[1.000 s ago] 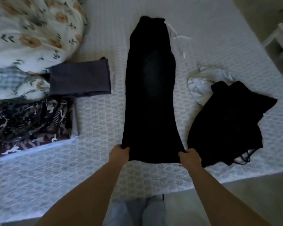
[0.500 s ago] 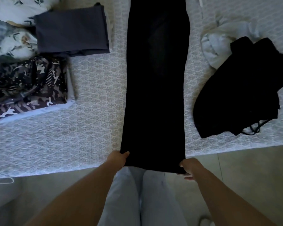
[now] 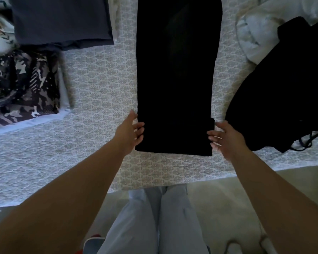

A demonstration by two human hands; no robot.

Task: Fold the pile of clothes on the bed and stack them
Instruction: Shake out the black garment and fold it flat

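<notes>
Two hands flank the black trousers [image 3: 176,79], which lie flat and lengthwise on the bed [image 3: 103,85], hem near its front edge, likely squared for folding. Your left hand [image 3: 129,132] touches the hem's left side with its grip spread; your right hand [image 3: 226,137] hovers just beside the other, spread too. Folded pieces sit toward the left edge, an unfolded black garment [image 3: 283,88] toward the right.

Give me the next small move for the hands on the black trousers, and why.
Probably pinch the near hem corners and fold it away. The black trousers lie flat and lengthwise on the bed; left hand and right hand flank the hem, fingers open, gripping nothing.
</notes>
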